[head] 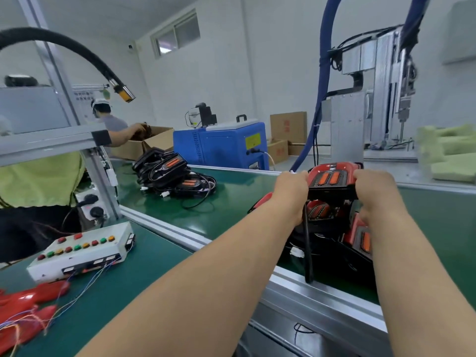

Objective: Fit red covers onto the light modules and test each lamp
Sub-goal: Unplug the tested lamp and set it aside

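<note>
Both my arms reach out over the green conveyor belt [231, 202]. My left hand [291, 191] and my right hand [373, 189] grip the two ends of a lamp with a red cover [332, 176], held above a pile of covered lamps [334, 228] on the belt. A black cable [307, 253] hangs down from it. Loose red covers [31, 302] lie at the near left. A white test box with coloured buttons [82, 251] sits on the near bench.
A heap of black light modules with cables [172, 176] lies further along the belt. An aluminium rail [309, 292] divides bench and belt. Another person [110, 124] reaches into a cardboard box [152, 143]. A blue machine [221, 145] stands behind.
</note>
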A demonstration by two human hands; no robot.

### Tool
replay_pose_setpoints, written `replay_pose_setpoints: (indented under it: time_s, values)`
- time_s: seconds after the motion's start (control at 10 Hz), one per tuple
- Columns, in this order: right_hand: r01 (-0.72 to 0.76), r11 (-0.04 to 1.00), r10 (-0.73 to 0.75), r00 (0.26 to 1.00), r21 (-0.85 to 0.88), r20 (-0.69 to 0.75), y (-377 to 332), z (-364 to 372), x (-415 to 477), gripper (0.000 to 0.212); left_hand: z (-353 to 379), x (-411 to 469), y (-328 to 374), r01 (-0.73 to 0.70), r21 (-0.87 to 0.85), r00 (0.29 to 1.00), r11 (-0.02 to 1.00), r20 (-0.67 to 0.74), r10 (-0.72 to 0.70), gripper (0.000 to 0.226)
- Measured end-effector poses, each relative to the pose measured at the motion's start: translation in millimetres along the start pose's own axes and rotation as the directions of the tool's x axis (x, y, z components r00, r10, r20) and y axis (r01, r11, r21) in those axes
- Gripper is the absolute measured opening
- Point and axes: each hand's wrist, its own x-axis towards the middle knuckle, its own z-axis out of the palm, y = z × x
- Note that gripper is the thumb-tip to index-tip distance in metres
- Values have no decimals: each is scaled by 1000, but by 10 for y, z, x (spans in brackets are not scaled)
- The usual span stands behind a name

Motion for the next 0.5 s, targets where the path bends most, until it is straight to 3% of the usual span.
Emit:
replay_pose_setpoints:
  time_s: [0.1,0.2,0.3,0.4,0.5]
  values:
    - [-40,999,40,999,12,-4,-25,-11,1,31,-18,28,52,-67,28,997,997,-29,68,12]
    - [-32,999,32,999,-8,-26,19,-6,57,27,-66,52,118,-97,-18,990,995,-104,95,32]
    - [76,990,-79,997,-119,-24,67,13,123,28,-157,74,146,-122,-80,983,989,-145,109,31]
    - [211,911,-229,973,-355,-11,38,-20,104,53,-239,111,133,-116,-238,971,964,-230,60,14]
    - [291,772,-297,951,-565,84,1,-23,90,43,-353,170,114,-127,-299,934,946,-358,13,15]
